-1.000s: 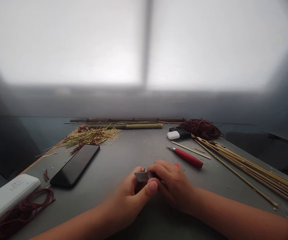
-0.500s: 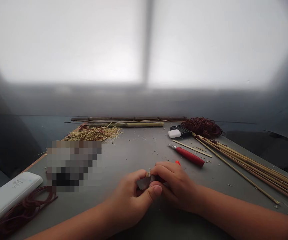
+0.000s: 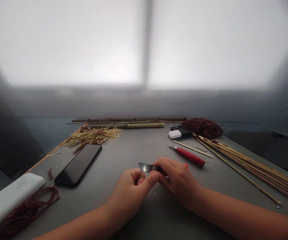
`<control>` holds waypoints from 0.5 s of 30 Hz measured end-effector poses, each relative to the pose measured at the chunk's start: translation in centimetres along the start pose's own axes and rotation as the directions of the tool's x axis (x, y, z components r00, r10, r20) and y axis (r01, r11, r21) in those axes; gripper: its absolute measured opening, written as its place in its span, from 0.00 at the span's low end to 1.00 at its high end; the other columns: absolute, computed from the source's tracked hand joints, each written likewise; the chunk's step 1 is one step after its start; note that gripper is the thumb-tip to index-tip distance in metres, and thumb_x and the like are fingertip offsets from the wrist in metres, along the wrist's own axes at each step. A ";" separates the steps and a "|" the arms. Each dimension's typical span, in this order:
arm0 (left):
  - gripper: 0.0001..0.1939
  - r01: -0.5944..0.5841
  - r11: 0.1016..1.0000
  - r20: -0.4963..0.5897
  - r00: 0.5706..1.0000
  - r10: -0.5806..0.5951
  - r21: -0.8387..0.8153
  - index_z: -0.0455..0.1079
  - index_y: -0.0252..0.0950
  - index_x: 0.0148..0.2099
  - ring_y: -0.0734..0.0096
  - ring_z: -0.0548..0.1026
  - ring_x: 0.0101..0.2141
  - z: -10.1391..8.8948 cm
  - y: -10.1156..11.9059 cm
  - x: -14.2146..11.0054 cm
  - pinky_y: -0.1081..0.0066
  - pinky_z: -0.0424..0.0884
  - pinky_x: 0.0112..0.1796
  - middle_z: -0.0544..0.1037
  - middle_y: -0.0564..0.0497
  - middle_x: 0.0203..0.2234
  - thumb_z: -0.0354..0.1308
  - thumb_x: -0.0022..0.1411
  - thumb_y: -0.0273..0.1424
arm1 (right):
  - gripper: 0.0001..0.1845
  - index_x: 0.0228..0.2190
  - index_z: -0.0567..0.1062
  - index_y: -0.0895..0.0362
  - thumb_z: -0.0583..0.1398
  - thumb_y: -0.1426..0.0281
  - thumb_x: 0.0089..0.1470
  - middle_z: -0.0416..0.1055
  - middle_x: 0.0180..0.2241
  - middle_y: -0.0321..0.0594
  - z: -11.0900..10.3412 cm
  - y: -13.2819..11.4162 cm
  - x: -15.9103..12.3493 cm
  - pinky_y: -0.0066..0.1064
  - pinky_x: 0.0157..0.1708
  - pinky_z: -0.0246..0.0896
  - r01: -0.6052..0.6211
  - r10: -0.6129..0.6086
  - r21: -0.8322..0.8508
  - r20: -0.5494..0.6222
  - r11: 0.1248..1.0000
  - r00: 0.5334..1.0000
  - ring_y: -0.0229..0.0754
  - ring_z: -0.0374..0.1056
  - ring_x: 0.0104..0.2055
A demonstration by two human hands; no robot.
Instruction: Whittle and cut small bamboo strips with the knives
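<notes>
My right hand point(image 3: 175, 175) is closed around a knife point(image 3: 146, 167), its wide slanted metal blade pointing left; a bit of red at the far side of the hand may be its handle end. My left hand point(image 3: 131, 186) is closed just left of the blade, pinching a small pale-green bamboo piece point(image 3: 141, 175) that is mostly hidden by the fingers. The blade lies just above this piece and my left thumb, near my right fingers. Whether the edge touches the bamboo is too small to tell.
Beyond my right hand lie a red-handled awl point(image 3: 189, 156), a thin bamboo strip point(image 3: 192, 149) and several long bamboo sticks point(image 3: 244, 163). A white case point(image 3: 175, 134) sits before brown cord point(image 3: 202, 127). Leftward are a phone point(image 3: 78, 165), a power bank point(image 3: 13, 198) and a shavings pile point(image 3: 96, 136).
The knife blade has lifted and shifted slightly left and away from me, showing more of its bright face. My right hand has risen a little with it; both hands keep their grip.
</notes>
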State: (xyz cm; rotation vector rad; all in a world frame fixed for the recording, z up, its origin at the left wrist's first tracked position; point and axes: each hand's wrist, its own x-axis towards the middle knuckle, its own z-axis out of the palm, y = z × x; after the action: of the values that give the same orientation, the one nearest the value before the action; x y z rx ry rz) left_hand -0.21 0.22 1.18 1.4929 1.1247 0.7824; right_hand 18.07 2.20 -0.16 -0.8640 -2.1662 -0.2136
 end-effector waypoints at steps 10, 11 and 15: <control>0.20 -0.199 0.980 -0.041 0.979 0.199 0.007 0.65 0.37 0.33 0.73 0.62 0.25 0.0 -1.6 -0.1 0.71 0.60 0.28 0.67 0.54 0.26 0.47 0.68 0.48 | 0.19 0.34 0.68 0.55 0.50 0.55 0.68 0.65 0.23 0.33 -0.6 -0.7 0.4 0.26 0.23 0.56 0.012 0.004 0.127 -0.128 0.992 0.992 0.35 0.60 0.22; 0.19 -0.241 0.969 -0.037 0.969 0.243 0.055 0.67 0.37 0.33 0.71 0.64 0.27 0.0 -1.6 -0.2 0.70 0.62 0.30 0.69 0.53 0.27 0.47 0.68 0.45 | 0.15 0.33 0.67 0.55 0.53 0.58 0.67 0.64 0.23 0.32 -0.6 -0.8 0.3 0.25 0.22 0.55 0.030 -0.009 0.148 -0.139 0.989 0.990 0.35 0.59 0.22; 0.15 -0.396 0.902 -0.001 0.915 0.402 0.169 0.73 0.37 0.43 0.66 0.69 0.34 -0.1 -1.2 -0.7 0.67 0.65 0.38 0.73 0.49 0.32 0.47 0.70 0.37 | 0.05 0.32 0.66 0.54 0.57 0.73 0.61 0.61 0.22 0.29 -0.2 -0.7 -0.1 0.24 0.22 0.51 0.051 -0.019 0.205 -0.155 0.977 0.988 0.33 0.56 0.22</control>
State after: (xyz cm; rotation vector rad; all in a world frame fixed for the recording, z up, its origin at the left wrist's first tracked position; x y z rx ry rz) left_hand -0.85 -0.39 0.08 1.8920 0.9355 1.0174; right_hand 17.80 1.58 -0.04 -0.6689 -2.0201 -0.0650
